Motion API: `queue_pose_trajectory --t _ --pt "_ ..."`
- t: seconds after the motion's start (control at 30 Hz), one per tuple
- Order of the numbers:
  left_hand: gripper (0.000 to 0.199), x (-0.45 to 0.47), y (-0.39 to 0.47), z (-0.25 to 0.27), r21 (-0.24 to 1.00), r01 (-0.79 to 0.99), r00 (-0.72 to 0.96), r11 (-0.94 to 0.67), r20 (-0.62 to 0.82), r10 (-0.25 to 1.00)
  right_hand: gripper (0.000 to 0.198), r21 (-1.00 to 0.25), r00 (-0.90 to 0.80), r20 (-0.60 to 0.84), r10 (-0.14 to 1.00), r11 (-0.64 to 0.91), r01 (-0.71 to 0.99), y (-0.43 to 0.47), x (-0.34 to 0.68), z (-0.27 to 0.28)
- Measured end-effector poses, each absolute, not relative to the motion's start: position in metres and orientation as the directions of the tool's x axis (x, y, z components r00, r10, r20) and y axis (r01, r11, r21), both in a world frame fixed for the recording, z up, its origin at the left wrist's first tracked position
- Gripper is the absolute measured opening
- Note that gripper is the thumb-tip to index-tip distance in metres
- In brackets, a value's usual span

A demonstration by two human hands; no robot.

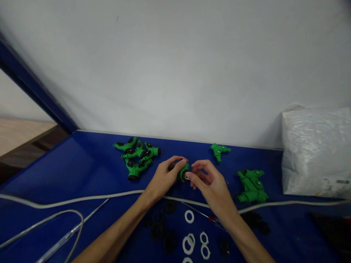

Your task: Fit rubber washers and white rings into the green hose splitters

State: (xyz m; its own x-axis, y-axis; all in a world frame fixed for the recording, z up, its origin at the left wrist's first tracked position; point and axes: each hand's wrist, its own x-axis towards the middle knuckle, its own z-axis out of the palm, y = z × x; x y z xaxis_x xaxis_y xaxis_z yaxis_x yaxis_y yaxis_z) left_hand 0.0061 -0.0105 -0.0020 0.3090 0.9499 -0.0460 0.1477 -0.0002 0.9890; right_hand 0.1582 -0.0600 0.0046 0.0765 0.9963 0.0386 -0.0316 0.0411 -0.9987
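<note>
My left hand is closed around a green hose splitter with a black collar on its near end. The thumb of my right hand touches the collar's mouth, its other fingers curled beside it. A pale ring shows at the thumb tip, too small to make out clearly. Below my hands lie flat white washers and several black rings, dim against the blue table. A thin screwdriver lies partly under my right forearm.
Several green splitters with black parts lie at left. Plain green splitter bodies are at right, near a white plastic-wrapped package. A pale cable crosses the blue table; a clear rod lies front left.
</note>
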Motion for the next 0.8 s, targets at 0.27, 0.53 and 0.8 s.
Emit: queue_pose_trajectory --t 0.27,0.53,0.8 --pt "0.042 0.0061 -0.0092 0.0057 0.994 0.079 0.242 0.082 -0.098 0.965 0.032 -1.0 -0.112 0.004 0.994 0.001 -0.025 -0.0613 0.1598 0.0088" --pt "0.042 0.0068 -0.0077 -0.0009 0.992 0.118 0.247 0.048 -0.076 0.966 0.031 -1.0 -0.089 0.011 0.996 0.009 -0.018 -0.0613 0.1591 0.0084" --pt "0.043 0.0077 -0.0087 -0.0033 0.991 0.131 0.256 0.029 -0.063 0.965 0.018 -0.951 0.05 0.206 0.977 0.188 0.244 -0.0652 0.1578 0.0017"
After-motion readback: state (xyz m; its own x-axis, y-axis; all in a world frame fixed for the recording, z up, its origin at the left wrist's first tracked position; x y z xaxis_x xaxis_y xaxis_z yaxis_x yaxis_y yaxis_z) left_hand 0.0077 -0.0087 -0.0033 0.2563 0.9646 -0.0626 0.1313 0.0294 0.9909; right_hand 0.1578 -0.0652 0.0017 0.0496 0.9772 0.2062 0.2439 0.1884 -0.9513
